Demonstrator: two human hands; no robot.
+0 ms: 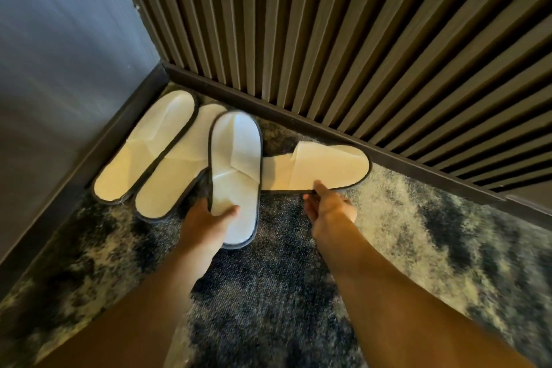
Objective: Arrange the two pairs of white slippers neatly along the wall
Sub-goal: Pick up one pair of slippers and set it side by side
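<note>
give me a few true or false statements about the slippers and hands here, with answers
1. Two slippers lie side by side in the corner. True.
2. The left hand grips a slipper near its heel end. True.
3. The right hand is empty and raised well above the carpet. False: its fingers hold the edge of the sideways slipper.
4. All four slippers point the same way. False: the sideways slipper lies along the slatted wall, across the others.
5. The floor is bare wood. False: it is mottled dark carpet.

Two white slippers (155,149) lie paired in the corner; two more (236,170) cross beside them
</note>
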